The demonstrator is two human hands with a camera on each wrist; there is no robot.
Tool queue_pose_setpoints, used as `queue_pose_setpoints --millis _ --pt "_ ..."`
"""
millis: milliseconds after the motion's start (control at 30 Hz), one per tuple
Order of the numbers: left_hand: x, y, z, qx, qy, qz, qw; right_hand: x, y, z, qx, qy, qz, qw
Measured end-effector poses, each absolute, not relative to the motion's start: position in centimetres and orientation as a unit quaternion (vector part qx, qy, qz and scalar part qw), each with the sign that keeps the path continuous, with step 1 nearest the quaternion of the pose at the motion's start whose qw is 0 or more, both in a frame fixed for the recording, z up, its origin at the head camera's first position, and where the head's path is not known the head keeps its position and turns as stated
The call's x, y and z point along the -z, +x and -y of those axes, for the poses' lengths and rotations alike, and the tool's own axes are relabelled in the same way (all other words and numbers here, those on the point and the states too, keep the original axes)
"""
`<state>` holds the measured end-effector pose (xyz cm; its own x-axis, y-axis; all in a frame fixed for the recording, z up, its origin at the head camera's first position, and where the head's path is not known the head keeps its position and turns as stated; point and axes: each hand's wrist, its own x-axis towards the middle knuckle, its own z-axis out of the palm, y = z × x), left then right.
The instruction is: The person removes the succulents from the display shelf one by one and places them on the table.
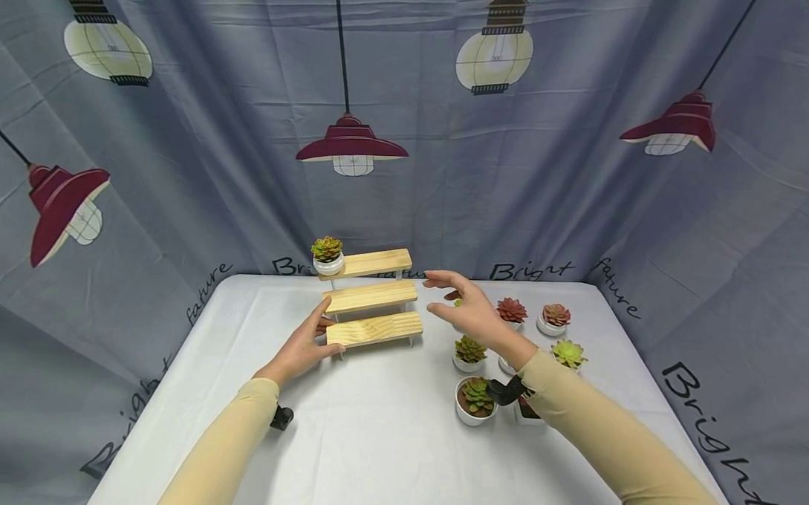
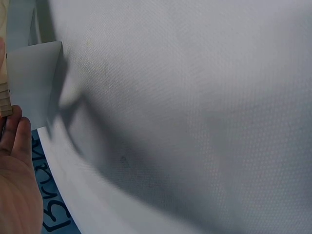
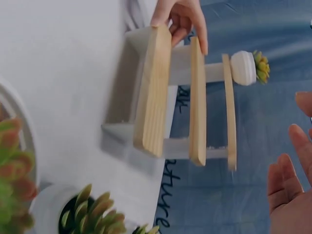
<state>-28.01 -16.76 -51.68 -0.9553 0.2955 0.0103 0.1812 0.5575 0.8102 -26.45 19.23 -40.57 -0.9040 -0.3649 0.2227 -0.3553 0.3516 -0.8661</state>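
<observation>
A three-tier wooden display stand [image 1: 371, 297] with pale supports stands at the back of the white table. On the left end of its top shelf sits a potted succulent [image 1: 327, 256] in a white pot. My left hand [image 1: 302, 348] grips the stand's left end, its thumb at the bottom shelf and fingers by the middle one. To the right of the stand, my right hand [image 1: 472, 312] is raised with fingers spread and nothing in it. In the right wrist view its fingers [image 3: 287, 178] are apart from the shelves.
Several small potted succulents stand on the table's right side, among them a green one [image 1: 476, 396], a red one [image 1: 512, 310] and a reddish one [image 1: 554, 318]. My right forearm hides part of this group. A grey printed curtain [image 1: 406, 208] hangs behind the table [image 1: 371, 430].
</observation>
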Motion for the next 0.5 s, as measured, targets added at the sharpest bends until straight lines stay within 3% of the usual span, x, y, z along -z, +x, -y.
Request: queue_pose_setpoints --millis 500 --pt "51.6 -28.1 16.8 -0.449 0.129 -0.881 0.074 40.4 -28.7 -15.0 0.518 -0.234 -0.822 0.025"
